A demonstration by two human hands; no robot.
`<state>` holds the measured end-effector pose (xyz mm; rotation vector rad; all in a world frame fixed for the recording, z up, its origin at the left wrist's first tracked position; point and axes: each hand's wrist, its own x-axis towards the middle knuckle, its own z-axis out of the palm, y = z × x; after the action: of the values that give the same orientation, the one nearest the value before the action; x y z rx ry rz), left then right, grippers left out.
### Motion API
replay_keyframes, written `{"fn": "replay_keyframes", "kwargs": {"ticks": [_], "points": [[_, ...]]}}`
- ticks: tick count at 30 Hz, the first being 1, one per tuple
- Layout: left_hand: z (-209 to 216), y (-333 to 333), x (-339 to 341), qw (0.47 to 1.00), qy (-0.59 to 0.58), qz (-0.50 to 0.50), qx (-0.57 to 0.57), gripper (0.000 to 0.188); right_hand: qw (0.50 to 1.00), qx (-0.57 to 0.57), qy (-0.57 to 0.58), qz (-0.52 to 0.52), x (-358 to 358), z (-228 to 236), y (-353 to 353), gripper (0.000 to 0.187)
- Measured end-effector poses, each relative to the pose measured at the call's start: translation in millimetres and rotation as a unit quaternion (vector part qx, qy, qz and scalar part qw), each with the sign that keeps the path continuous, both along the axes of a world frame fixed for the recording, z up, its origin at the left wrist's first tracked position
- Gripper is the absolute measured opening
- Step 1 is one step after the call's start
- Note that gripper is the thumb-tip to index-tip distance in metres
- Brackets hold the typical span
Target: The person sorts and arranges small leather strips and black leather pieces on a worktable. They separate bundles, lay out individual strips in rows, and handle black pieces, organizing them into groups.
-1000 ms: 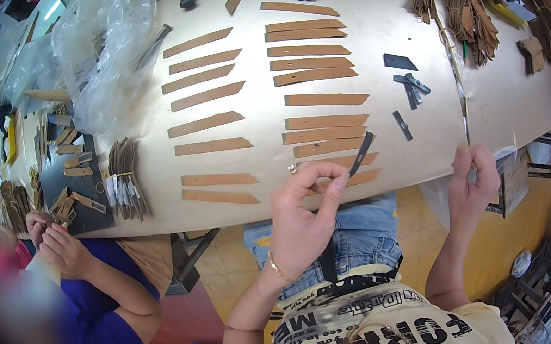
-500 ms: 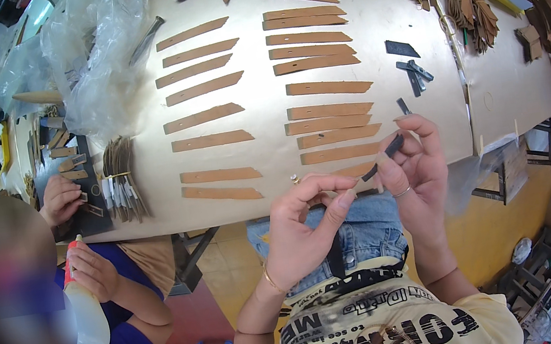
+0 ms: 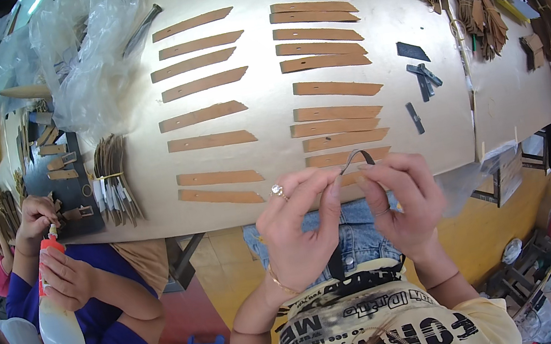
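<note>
A thin dark strip [image 3: 358, 153] is bent into an arch between my two hands, above the near edge of the table. My left hand [image 3: 300, 214] pinches one end between thumb and fingers. The other end sits between the thumb and fingers of my right hand [image 3: 404, 195]. Just beyond my hands, brown leather strips [image 3: 345, 139] with slanted ends lie in a right-hand column. Another column of brown strips [image 3: 212, 141] lies to the left. Small dark pieces [image 3: 412, 51] rest right of them, with a short dark strip [image 3: 415, 118] nearest my right hand.
At the left, a co-worker holds a white squeeze bottle [image 3: 61, 328] near a dark board [image 3: 71, 185] with small brown pieces. Beside it stands a bundle of strips [image 3: 113, 182]. Clear plastic bags [image 3: 92, 64] lie at far left, brown bundles [image 3: 481, 20] at far right.
My right hand has moved down and slightly left, and the dark strip is now arched upward between both hands. The co-worker's squeeze bottle has shifted left, its tip now by their other hand.
</note>
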<state>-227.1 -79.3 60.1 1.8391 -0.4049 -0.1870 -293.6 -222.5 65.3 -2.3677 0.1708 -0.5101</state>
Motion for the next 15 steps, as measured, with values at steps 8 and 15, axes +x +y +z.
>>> {"fn": "replay_keyframes", "kwargs": {"ticks": [8,15], "points": [[-7,-6,3,0.993,-0.106,-0.007,0.051,0.027,0.987,-0.156,0.036,0.023,8,6,0,0.029],[-12,-11,9,0.988,-0.141,-0.007,0.067,0.025,0.984,-0.168,0.058,0.013,15,5,-1,0.027]]}}
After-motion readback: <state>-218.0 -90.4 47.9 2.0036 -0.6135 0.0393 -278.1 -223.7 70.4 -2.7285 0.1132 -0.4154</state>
